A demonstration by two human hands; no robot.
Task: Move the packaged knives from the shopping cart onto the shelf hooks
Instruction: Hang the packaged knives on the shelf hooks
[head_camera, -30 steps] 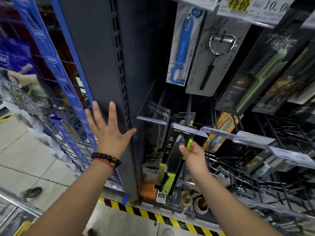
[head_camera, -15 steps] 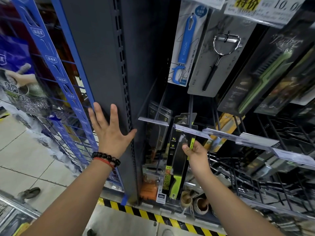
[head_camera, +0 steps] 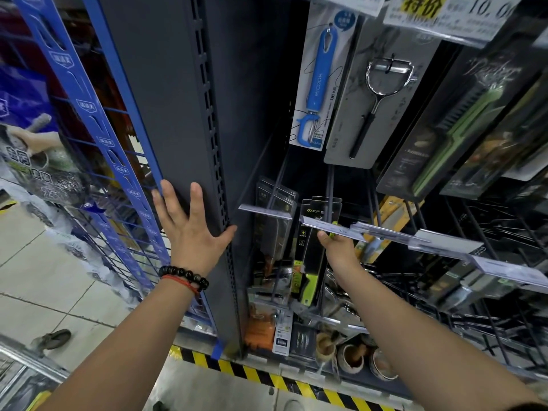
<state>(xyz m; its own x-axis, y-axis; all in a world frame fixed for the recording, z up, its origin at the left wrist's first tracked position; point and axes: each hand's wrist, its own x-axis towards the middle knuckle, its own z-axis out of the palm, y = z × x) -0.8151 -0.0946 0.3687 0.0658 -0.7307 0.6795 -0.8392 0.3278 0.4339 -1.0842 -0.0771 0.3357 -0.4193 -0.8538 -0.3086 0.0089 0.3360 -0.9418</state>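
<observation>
Two jobs, one for each hand. On the left, braced flat against the dark upright post (head_camera: 178, 120) of the shelf with the left grip (head_camera: 194, 232), spread wide and holding nothing, thumb hooked round the slotted edge; probably planted there to steady a lean in and down toward the lower row. On the right, pinched narrow with the right grip (head_camera: 338, 250) on the right edge of the packaged knife (head_camera: 308, 262), fingertips tucked under the price tag (head_camera: 326, 228) at the front of the hook (head_camera: 329, 185) and so partly hidden. Held by the edge and high up, most likely to keep the card's hanging hole in line with the rod and to slide it back along it. As for the knife pack: hanging upright, green handle downward, top of the card showing above the tag, seemingly threaded on the hook already, though impossible to confirm behind the tag. Just beside it on the left, a cleaver pack (head_camera: 275, 229) on the neighbouring hook; higher up, a blue peeler (head_camera: 320, 78) on the upper row. Judged close to done for this one pack: only a push toward the back panel and a release left. Worth minding: knuckles catching the tag, and a swing into the cleaver pack on letting go. Of the shopping cart (head_camera: 17, 372), only what looks like a strip of metal rail at the lower left corner, contents out of sight.
</observation>
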